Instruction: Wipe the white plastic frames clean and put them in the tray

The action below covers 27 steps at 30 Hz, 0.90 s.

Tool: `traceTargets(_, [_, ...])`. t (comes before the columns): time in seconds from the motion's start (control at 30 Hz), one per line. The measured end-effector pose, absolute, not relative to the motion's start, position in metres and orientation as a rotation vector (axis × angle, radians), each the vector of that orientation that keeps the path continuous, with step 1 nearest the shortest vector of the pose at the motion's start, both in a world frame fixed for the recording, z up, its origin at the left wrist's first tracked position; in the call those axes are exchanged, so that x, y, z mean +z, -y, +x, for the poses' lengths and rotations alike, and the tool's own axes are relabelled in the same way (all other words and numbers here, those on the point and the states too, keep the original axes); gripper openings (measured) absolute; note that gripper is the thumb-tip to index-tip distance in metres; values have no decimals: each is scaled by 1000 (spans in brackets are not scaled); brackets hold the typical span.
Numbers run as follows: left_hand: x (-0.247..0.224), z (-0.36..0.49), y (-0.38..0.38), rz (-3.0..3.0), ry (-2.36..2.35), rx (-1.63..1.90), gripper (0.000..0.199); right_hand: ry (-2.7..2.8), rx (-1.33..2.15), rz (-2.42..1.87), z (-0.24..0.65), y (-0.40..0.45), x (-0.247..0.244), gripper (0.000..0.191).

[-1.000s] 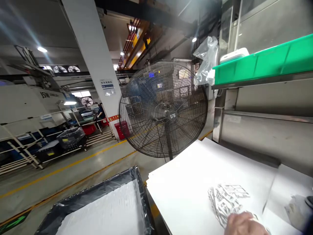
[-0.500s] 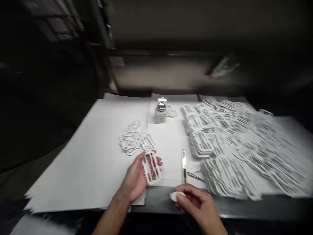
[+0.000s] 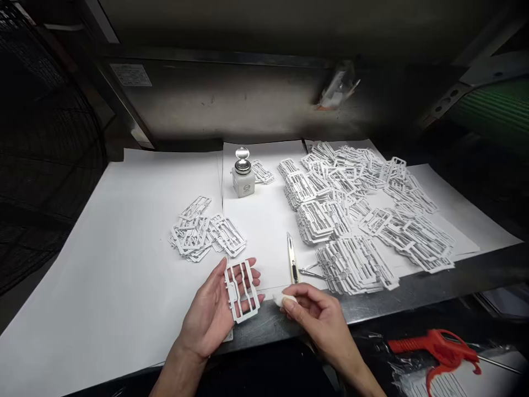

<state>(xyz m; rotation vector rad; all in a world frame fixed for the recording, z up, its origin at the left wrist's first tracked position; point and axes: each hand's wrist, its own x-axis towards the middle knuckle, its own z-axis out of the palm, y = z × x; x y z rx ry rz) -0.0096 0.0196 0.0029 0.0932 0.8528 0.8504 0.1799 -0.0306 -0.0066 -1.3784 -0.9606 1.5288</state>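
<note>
- head view: the camera now looks straight down on the bench (image 3: 270,327) and is sharp; 1 s ago it points off across a workshop aisle, and 0.5 s ago the bench is smeared by motion.
- the left hand (image 3: 206,320) is palm up with fingers spread apart, and 1 white slotted frame (image 3: 233,293) rests across them, much as 0.5 s ago.
- the right hand (image 3: 320,314) has thumb and index finger clamped on a small white wad (image 3: 285,300), near the frame but apart from it.
- my reading: attention is back on this 1 frame, and nothing is touching it except the left hand.
- a red air gun (image 3: 444,347) comes into sight at lower right.
- loose frames (image 3: 192,237) lie beyond the left hand, stacked frames (image 3: 355,264) beyond the right; a utility knife (image 3: 293,259) lies between these 2 groups, with a bottle (image 3: 243,181) upright farther back.
- whether the wad is damp, i cannot tell.
</note>
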Motion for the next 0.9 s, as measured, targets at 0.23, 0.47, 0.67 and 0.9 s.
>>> traceTargets(0.23, [3,-10,-11,130,-846,797,46,1208,1266,-1414,176,8,-1,14])
traceTargets(0.47, [2,-5,-5,114,-954,812,34,1592,1092,-1291,143,-18,12,7])
traceTargets(0.67, [2,-5,-2,157,-1057,841,40,1833,1000,-1371,142,-24,12,6])
traceTargets(0.9, [7,-6,-10,107,-1112,833,37,1724,1001,-1358,151,-16,18,6])
